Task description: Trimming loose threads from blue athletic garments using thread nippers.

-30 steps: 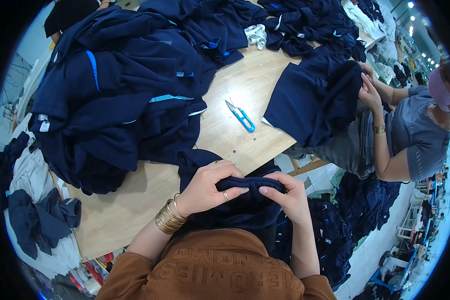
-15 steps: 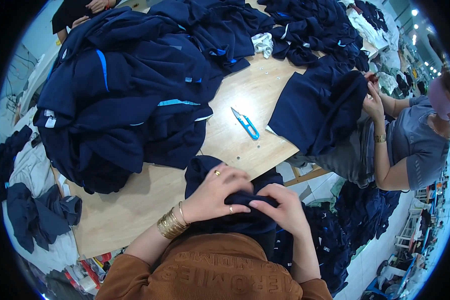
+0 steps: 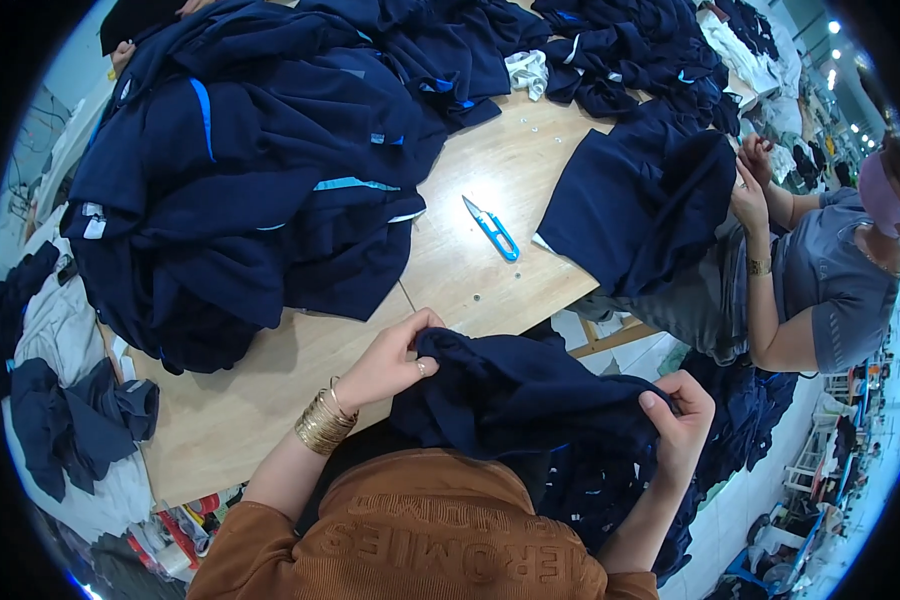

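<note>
Two hands on it: my left hand (image 3: 395,360) and right hand (image 3: 684,422), fingers pinched closed, hold opposite ends of a navy garment (image 3: 530,392) right before me, beside the table (image 3: 300,400); farther, blue snips (image 3: 492,231) lie flat.

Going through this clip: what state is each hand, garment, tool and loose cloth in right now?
Held navy garment: creased, spread between both hands
Left hand: grip closed on its edge
Right hand: grip closed on its other end
Blue snips: lying on the table, unheld
Navy garment pile: heaped, rumpled
White cloth: crumpled
</note>
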Tool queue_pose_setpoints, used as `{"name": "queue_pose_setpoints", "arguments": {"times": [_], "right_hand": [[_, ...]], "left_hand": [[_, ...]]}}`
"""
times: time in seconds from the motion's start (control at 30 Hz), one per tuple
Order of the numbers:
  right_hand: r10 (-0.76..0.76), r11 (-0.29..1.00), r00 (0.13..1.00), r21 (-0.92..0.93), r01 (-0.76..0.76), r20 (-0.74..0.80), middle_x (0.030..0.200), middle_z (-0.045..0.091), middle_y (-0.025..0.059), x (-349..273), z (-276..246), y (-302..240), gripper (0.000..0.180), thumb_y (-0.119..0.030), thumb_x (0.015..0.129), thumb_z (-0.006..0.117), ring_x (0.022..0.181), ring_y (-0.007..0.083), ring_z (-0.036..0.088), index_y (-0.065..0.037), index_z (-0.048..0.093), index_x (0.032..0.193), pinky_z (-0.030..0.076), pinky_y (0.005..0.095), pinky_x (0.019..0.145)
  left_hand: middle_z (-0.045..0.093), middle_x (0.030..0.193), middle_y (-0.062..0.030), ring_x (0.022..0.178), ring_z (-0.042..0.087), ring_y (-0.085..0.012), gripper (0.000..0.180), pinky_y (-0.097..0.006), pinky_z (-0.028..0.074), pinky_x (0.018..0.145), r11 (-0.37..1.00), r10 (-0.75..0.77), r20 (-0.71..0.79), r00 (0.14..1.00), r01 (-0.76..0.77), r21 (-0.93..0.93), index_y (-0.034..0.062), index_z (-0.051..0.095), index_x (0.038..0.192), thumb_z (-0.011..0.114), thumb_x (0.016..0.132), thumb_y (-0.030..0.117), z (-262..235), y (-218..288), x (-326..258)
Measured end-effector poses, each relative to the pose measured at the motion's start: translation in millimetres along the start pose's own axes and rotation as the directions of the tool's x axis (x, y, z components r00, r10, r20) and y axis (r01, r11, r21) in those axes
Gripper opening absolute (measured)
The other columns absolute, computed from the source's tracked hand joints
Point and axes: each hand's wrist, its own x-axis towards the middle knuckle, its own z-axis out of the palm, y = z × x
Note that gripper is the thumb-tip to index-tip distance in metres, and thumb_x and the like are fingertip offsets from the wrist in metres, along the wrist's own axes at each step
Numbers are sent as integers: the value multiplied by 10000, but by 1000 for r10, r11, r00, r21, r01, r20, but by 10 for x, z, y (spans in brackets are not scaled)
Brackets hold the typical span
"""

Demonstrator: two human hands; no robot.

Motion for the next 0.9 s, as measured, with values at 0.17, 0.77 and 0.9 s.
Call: {"name": "queue_pose_setpoints", "arguments": {"times": [0.17, 0.77, 0.9], "right_hand": [[114, 967, 992, -235, -99, 52, 627, 544, 7, -28, -218, 114, 156, -69, 728, 703, 556, 51, 464, 13, 573, 750, 367, 182, 532], [311, 846, 943, 418, -331, 119, 920, 629, 65, 74, 512, 245, 291, 31, 761, 497, 841, 130, 586, 59, 594, 1034, 450, 223, 765], [304, 728, 952, 652, -212, -30, 1076, 589, 110, 41, 549, -1, 411, 12, 761, 523, 932, 180, 596, 44, 516, 1171, 472, 281, 840]], "left_hand": [[499, 908, 17, 812, 478, -71, 247, -216, 401, 754, 864, -47, 247, 968, 163, -477, 35, 492, 982, 561, 747, -2, 69, 107, -13], [465, 1010, -144, 914, 508, -245, 581, -335, 419, 852, 971, 235, -113, 965, -238, -12, 36, 432, 1190, 719, 695, 135, 789, 556, 27], [411, 984, -173, 925, 480, -305, 639, -366, 414, 827, 923, 372, -57, 926, -363, 126, 11, 353, 1160, 644, 592, -28, 1170, 456, 252]]}}
